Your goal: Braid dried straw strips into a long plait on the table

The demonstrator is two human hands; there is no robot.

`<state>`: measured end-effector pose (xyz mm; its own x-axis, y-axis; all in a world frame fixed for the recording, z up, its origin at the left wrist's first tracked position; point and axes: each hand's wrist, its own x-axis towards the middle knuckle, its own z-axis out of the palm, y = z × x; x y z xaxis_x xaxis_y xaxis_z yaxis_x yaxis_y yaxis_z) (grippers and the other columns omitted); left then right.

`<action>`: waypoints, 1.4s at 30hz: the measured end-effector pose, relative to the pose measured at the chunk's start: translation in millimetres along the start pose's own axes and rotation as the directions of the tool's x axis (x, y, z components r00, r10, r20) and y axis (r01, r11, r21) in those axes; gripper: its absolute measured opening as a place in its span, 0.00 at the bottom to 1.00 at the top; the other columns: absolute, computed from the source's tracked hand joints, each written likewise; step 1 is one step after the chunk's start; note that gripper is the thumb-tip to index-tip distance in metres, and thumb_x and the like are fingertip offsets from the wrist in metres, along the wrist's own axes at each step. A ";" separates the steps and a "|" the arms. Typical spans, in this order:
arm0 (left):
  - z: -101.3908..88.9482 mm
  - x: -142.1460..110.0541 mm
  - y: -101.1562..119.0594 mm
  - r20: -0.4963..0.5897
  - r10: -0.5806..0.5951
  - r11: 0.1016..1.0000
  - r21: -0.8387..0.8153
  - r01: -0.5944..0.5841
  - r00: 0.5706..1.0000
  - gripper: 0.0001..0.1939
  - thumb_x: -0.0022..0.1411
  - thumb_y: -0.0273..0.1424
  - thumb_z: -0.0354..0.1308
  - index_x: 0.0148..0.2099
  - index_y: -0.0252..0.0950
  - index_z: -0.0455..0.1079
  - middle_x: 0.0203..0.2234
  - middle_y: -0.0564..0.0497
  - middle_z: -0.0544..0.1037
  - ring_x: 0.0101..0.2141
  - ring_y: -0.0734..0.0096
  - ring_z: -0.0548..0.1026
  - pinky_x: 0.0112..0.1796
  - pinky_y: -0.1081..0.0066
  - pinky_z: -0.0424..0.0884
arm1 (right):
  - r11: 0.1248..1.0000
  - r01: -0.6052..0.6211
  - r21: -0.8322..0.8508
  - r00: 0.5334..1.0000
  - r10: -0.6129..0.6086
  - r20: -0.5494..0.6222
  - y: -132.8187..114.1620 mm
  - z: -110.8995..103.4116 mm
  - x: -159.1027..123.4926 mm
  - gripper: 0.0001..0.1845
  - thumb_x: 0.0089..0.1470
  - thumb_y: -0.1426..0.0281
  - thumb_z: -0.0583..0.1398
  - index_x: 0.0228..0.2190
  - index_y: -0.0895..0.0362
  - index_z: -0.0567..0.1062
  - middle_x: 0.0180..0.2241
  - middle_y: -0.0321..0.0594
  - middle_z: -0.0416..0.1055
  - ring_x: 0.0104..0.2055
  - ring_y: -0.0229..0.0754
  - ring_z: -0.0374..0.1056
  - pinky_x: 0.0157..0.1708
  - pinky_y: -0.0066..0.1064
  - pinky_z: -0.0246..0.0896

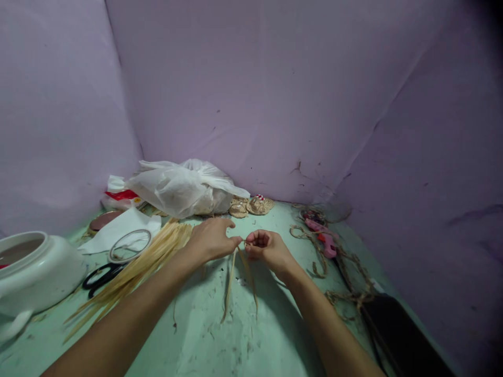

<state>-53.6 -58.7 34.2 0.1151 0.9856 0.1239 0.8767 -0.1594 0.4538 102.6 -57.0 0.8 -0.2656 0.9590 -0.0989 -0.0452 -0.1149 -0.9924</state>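
Observation:
My left hand and my right hand meet over the green table, both pinching the top ends of thin straw strips. The strips hang down from the pinch toward me, spreading into two or three strands on the table. A bundle of long pale straw lies just left of my left wrist. Both hands have their fingers closed.
A white plastic bag sits at the back, with small woven straw hats beside it. Black scissors, a round lid, white paper and a white pot lie left. A pink tool, brown cord and a dark object lie right.

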 end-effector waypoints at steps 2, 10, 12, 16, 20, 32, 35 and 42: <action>-1.5 -1.7 4.3 -0.042 0.062 0.993 -0.097 -0.066 0.997 0.19 0.45 0.40 0.53 0.39 0.39 0.73 0.34 0.49 0.76 0.32 0.68 0.70 0.31 0.73 0.60 | 1.000 0.023 0.021 0.999 -0.024 0.029 -1.0 0.2 -1.0 0.15 0.28 0.76 0.62 0.23 0.58 0.63 0.13 0.26 0.63 0.14 0.29 0.57 0.16 0.23 0.55; 5.9 -3.6 7.6 0.059 0.203 0.938 -0.297 -0.177 0.977 0.13 0.46 0.31 0.49 0.25 0.32 0.74 0.15 0.53 0.70 0.20 0.77 0.64 0.22 0.77 0.55 | 0.997 0.066 0.031 0.995 -0.068 0.075 -8.9 -2.6 -3.6 0.22 0.28 0.74 0.65 0.27 0.56 0.60 0.15 0.28 0.67 0.17 0.31 0.60 0.18 0.22 0.51; 6.0 -3.9 8.4 0.072 0.184 0.937 -0.314 -0.153 0.980 0.12 0.45 0.30 0.49 0.25 0.32 0.74 0.15 0.53 0.71 0.20 0.76 0.64 0.21 0.77 0.55 | 0.997 0.075 0.020 0.994 -0.076 0.075 -9.3 -4.2 -2.8 0.22 0.28 0.74 0.65 0.28 0.57 0.61 0.15 0.29 0.67 0.18 0.32 0.61 0.19 0.23 0.52; 11.0 -3.5 10.2 0.051 0.129 0.927 -0.362 -0.102 0.990 0.10 0.41 0.28 0.50 0.23 0.30 0.72 0.15 0.53 0.69 0.20 0.77 0.64 0.21 0.77 0.55 | 0.997 0.071 -0.005 0.995 -0.071 0.068 -5.7 -6.3 0.1 0.19 0.27 0.74 0.65 0.27 0.59 0.65 0.17 0.31 0.67 0.20 0.31 0.61 0.23 0.25 0.54; 17.5 -4.0 11.2 0.083 0.052 0.895 -0.446 -0.010 0.995 0.10 0.41 0.30 0.51 0.23 0.30 0.71 0.14 0.54 0.68 0.19 0.77 0.62 0.20 0.77 0.55 | 0.987 0.115 -0.111 0.993 -0.114 0.010 -1.0 -7.7 2.3 0.12 0.29 0.75 0.63 0.23 0.61 0.69 0.19 0.33 0.66 0.22 0.31 0.60 0.24 0.25 0.54; 13.5 -4.8 18.2 0.147 -0.081 0.833 -0.533 0.147 0.986 0.05 0.38 0.27 0.53 0.19 0.30 0.68 0.12 0.53 0.68 0.17 0.78 0.63 0.19 0.77 0.56 | 0.999 0.041 -0.026 0.999 -0.040 0.031 -9.6 -4.4 -4.5 0.10 0.29 0.71 0.64 0.20 0.61 0.70 0.18 0.33 0.66 0.20 0.30 0.58 0.22 0.24 0.51; 15.2 -2.6 17.2 0.194 -0.111 0.726 -0.654 0.213 0.975 0.03 0.38 0.25 0.52 0.18 0.31 0.65 0.10 0.53 0.67 0.15 0.78 0.63 0.18 0.77 0.58 | 0.997 0.080 0.018 0.997 -0.080 0.024 -9.2 -3.5 -4.5 0.10 0.30 0.71 0.64 0.21 0.60 0.69 0.17 0.32 0.64 0.20 0.30 0.58 0.21 0.24 0.51; 10.0 0.0 14.5 0.355 -0.141 0.380 -0.843 0.381 0.924 0.08 0.35 0.21 0.52 0.24 0.33 0.60 0.11 0.56 0.66 0.13 0.80 0.62 0.15 0.79 0.56 | 0.972 0.099 0.212 0.992 -0.113 0.057 -8.1 2.0 -5.9 0.17 0.28 0.73 0.65 0.21 0.57 0.62 0.21 0.31 0.65 0.23 0.31 0.60 0.26 0.25 0.55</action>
<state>-36.2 -60.5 32.0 0.1487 0.9535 -0.2622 -0.0167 0.2676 0.9634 102.6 -62.3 9.6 -0.3133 0.9495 0.0187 -0.2743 -0.0716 -0.9590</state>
